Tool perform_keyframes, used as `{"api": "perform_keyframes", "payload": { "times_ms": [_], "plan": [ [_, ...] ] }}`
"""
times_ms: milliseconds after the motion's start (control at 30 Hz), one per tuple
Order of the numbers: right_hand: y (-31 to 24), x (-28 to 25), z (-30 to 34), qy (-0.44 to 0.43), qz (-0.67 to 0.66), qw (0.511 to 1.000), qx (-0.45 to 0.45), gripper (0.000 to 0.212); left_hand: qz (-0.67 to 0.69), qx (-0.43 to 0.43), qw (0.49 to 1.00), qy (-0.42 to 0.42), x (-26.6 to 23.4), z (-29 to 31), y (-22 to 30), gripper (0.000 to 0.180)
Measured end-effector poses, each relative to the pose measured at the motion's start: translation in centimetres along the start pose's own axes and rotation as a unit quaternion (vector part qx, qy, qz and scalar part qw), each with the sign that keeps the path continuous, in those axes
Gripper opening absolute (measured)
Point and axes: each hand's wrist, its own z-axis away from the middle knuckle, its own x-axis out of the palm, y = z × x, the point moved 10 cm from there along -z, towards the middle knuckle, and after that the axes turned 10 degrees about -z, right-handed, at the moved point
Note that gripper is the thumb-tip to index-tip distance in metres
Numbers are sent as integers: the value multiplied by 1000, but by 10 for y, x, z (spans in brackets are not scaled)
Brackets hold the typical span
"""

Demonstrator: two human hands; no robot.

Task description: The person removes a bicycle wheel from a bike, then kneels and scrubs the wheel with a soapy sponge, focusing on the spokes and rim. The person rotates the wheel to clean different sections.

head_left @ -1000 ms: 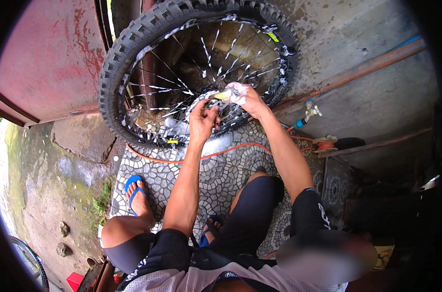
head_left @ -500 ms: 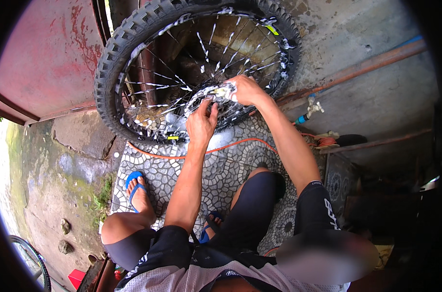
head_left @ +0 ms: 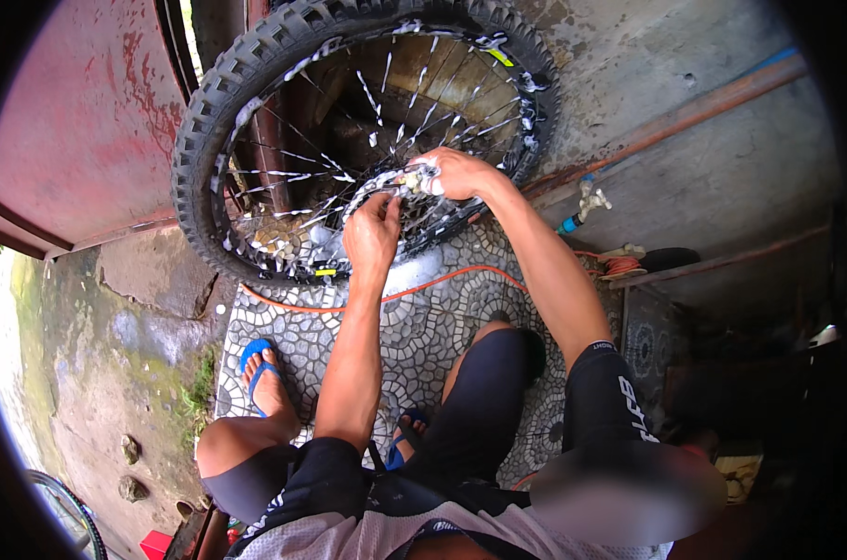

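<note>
A bicycle wheel [head_left: 192,177] with a knobby black tyre stands tilted in front of me, white foam streaked over its rim and spokes. Around its hub is a foamy ring [head_left: 360,194]; I cannot tell whether it is a brake disc or a sprocket. My left hand [head_left: 371,235] is closed at the near edge of this ring, thumb and fingers pinched together on the wheel. Just right of it, my right hand [head_left: 461,175] curls around a pale, foam-covered sponge [head_left: 414,181] pressed against the hub area. Foam covers the right fingertips.
An orange hose [head_left: 442,277] crosses the pebble-mosaic floor [head_left: 293,336] below the wheel. To the right are a tap [head_left: 591,201] and a rusty pipe [head_left: 666,121] along the concrete wall. A red metal panel [head_left: 88,121] stands left. Another wheel [head_left: 69,509] shows at lower left.
My left thumb and fingers have drawn together at the ring. The right hand stays at the hub with the sponge. The whole view has shifted slightly.
</note>
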Motion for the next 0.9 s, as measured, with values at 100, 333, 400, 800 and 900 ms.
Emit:
{"api": "perform_keyframes", "payload": {
  "times_ms": [100,333,400,800,900],
  "plan": [
    [-5,-7,0,23,94,993,61,41,-5,11,1000,28,-8,8,1,28],
    [-7,-9,1,27,161,980,117,30,-77,49,996,-17,-6,14,17,31],
    [-1,-6,-1,22,107,989,97,30,-93,50,994,-34,-5,11,17,35],
    [5,3,10,78,-50,996,-17,35,43,39,991,-122,19,-1,-3,39],
    [8,1,11,50,8,997,64,31,281,-12,951,-128,23,11,-9,29]
  ]
}}
